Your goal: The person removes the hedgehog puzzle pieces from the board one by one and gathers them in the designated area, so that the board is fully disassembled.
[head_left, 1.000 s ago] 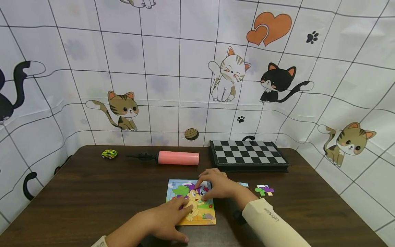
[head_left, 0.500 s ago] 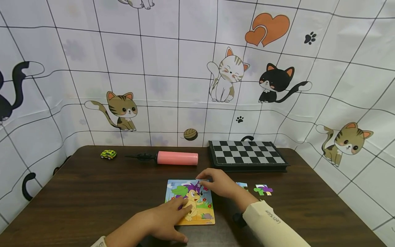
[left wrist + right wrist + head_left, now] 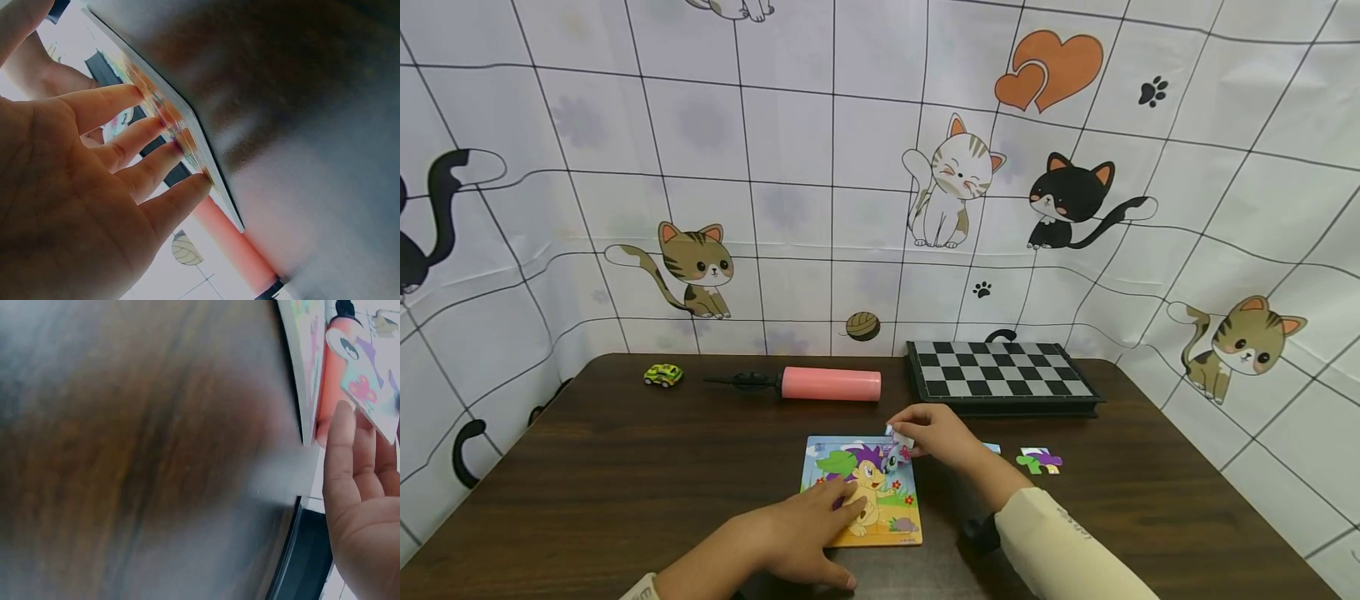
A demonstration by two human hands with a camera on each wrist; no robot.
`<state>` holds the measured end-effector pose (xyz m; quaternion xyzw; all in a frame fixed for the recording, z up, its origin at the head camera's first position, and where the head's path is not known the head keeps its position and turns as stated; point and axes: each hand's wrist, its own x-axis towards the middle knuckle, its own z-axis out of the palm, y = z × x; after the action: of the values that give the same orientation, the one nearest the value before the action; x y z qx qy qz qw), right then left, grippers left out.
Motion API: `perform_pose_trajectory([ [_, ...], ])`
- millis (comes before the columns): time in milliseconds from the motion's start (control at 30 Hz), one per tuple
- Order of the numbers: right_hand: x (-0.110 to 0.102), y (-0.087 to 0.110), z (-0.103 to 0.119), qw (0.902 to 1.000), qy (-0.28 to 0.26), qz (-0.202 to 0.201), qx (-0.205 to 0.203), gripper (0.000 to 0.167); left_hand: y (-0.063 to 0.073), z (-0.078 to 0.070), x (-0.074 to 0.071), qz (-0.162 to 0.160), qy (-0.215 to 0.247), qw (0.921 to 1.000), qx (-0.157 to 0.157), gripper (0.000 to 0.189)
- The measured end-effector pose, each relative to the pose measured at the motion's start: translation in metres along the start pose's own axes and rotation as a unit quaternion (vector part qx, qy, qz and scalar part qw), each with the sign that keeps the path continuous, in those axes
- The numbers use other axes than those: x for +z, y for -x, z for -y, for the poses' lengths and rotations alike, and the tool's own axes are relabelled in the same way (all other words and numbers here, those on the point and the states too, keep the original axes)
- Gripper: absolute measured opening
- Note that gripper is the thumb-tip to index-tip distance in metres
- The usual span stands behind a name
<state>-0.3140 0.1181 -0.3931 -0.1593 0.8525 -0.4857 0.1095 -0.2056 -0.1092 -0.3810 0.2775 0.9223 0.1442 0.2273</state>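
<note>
A square picture puzzle (image 3: 897, 535) with a hedgehog on it lies on the table in front of me. My left hand (image 3: 797, 533) rests on its lower left part, fingers spread; the left wrist view has the fingertips (image 3: 199, 181) touching the puzzle's surface near its edge. Over the upper right corner, my right hand (image 3: 938, 435) pinches a puzzle piece (image 3: 369, 384) between thumb and fingers. That piece is tilted up and shows an eye and a pink flower. Right of the puzzle lies a loose green and purple piece (image 3: 1040, 461); another piece (image 3: 992, 447) is partly hidden behind the right wrist.
At the back of the brown table (image 3: 625, 467) stand a black-and-white checkered board box (image 3: 1007, 375), a pink hand pump (image 3: 831, 384) with a black nozzle, and a small yellow-green toy car (image 3: 663, 375). A cat-patterned sheet (image 3: 797, 208) hangs behind the table.
My right hand moved from the picture's upper right to its top edge, then lifted a puzzle piece there, tilting it up. My left hand stayed in place on the puzzle.
</note>
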Motion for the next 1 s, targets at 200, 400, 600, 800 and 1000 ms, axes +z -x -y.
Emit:
perform_pose_trajectory([
  [200, -0.014, 0.002, -0.009, 0.9972, -0.020, -0.048, 0.055, 0.022, -0.004, 0.005, 0.003, -0.001, -0.003, 0.9999, 0.010, 0.086],
  [400, -0.036, 0.013, -0.022, 0.9955, 0.007, -0.063, 0.070, 0.023, 0.000, 0.001, 0.001, -0.004, 0.002, 1.0000, 0.000, 0.085],
  [600, -0.062, 0.028, -0.035, 0.9940, -0.005, -0.066, 0.086, 0.029, 0.002, -0.001, 0.001, -0.006, -0.001, 1.0000, -0.004, 0.085],
  [800, -0.097, 0.043, -0.052, 0.9918, -0.018, -0.074, 0.103, 0.036, 0.002, -0.001, 0.000, -0.006, -0.002, 1.0000, -0.005, 0.084],
  [1000, -0.135, 0.059, -0.071, 0.9883, 0.013, -0.092, 0.121, 0.041, 0.002, -0.002, 0.001, -0.008, -0.002, 1.0000, -0.001, 0.085],
])
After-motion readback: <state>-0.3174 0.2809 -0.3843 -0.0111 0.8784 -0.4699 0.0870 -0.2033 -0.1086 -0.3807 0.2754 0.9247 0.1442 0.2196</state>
